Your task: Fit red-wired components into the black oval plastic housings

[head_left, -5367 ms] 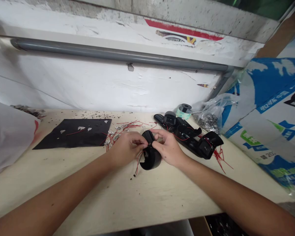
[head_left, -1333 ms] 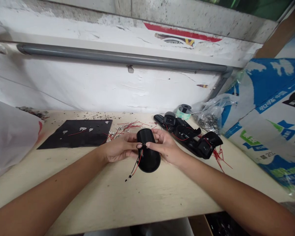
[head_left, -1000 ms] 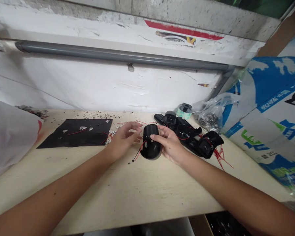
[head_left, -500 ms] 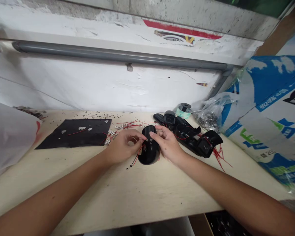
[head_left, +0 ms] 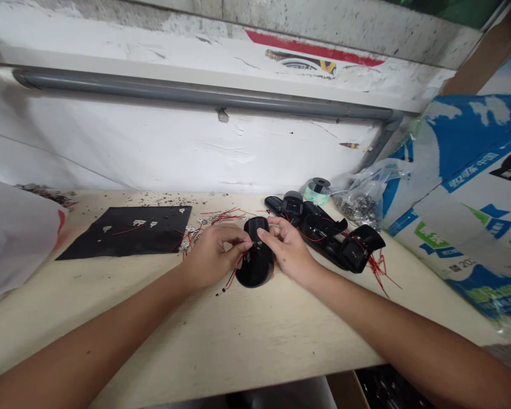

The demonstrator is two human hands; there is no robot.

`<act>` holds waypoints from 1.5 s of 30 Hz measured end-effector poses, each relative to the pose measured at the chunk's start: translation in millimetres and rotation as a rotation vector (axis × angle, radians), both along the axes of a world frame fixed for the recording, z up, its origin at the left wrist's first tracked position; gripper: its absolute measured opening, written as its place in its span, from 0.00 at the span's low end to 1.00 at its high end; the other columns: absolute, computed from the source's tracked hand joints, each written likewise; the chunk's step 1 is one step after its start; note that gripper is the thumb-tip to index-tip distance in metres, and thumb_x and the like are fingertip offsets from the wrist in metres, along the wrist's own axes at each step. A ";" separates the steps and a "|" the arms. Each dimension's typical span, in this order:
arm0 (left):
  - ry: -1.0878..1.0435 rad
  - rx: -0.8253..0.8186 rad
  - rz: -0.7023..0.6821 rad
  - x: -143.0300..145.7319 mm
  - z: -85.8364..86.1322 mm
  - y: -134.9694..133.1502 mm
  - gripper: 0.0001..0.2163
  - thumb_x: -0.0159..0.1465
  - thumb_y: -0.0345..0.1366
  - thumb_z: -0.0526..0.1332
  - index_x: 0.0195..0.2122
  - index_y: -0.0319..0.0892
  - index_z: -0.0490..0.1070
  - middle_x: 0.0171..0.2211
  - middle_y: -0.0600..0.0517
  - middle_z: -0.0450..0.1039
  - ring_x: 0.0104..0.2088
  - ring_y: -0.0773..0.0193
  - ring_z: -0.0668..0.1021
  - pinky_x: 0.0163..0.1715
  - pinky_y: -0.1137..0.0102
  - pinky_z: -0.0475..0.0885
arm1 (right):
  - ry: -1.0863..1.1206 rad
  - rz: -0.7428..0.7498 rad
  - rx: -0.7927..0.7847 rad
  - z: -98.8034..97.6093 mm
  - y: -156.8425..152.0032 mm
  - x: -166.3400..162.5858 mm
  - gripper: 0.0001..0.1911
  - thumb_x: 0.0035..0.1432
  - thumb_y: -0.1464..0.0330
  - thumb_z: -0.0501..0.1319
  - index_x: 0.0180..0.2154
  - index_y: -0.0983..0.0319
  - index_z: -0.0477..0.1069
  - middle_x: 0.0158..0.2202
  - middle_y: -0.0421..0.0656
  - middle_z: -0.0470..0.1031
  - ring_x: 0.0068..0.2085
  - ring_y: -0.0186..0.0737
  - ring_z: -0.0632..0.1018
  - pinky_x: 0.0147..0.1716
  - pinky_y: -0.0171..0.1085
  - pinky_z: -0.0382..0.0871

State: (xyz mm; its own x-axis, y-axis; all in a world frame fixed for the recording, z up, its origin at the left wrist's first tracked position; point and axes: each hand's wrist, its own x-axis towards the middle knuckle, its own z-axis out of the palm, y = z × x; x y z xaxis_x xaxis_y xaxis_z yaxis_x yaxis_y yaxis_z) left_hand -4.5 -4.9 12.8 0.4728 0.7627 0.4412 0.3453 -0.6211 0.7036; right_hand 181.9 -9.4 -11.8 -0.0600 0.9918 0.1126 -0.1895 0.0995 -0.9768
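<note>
Back on the black housing (head_left: 255,264), the left hand (head_left: 210,261) has closed its fingers at the top, close to two trailing wires (head_left: 234,274), while the right hand (head_left: 287,250) grasps the far side, steadying it. Both hands hold this one housing above the near middle of the bench (head_left: 238,341). Three other housings (head_left: 321,227) lie far right; a black mat (head_left: 123,230) lies left.

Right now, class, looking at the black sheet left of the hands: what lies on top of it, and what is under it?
On the black sheet lie small silver pieces and a thin red wire. Anything beneath it is covered, so what is under the sheet cannot be seen.
</note>
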 end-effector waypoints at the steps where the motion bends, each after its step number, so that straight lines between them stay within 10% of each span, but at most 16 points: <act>1: 0.001 0.009 -0.005 0.4 0.4 -0.2 0.11 0.68 0.36 0.61 0.29 0.40 0.77 0.28 0.50 0.77 0.32 0.63 0.77 0.36 0.68 0.70 | -0.015 -0.008 0.003 1.4 -0.5 -0.2 0.27 0.50 0.54 0.72 0.44 0.57 0.63 0.25 0.32 0.68 0.21 0.32 0.69 0.15 0.30 0.65; 45: 0.355 0.306 -0.070 5.1 2.3 -6.8 0.12 0.65 0.23 0.52 0.28 0.40 0.71 0.29 0.49 0.71 0.32 0.61 0.73 0.34 0.66 0.66 | -0.118 0.024 -0.064 8.4 -13.1 -4.2 0.27 0.51 0.52 0.69 0.39 0.55 0.54 0.20 0.24 0.63 0.08 0.32 0.66 0.02 0.31 0.59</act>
State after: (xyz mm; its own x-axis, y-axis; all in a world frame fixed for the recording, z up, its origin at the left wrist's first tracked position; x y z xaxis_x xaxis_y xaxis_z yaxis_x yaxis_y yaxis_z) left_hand 0.6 -11.7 15.2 0.6810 0.5835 0.4425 0.4813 -0.8120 0.3301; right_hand 177.6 -22.5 -3.5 -0.0926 0.9949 0.0400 -0.0748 0.0331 -0.9966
